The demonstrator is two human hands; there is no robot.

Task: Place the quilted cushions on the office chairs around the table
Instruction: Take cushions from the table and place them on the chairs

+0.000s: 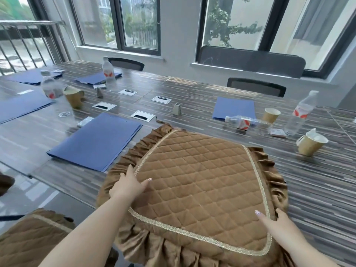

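Observation:
A brown quilted cushion with gold trim and a ruffled skirt lies partly over the near edge of the striped table. My left hand grips its left edge, thumb on top. My right hand holds its near right corner, fingers under the ruffle. A second brown quilted cushion sits at the bottom left on a chair seat. Two dark office chairs stand at the far side of the table, only their backs showing.
On the table lie blue folders, upright water bottles, a fallen bottle, paper cups and metal cable ports. Windows line the far wall.

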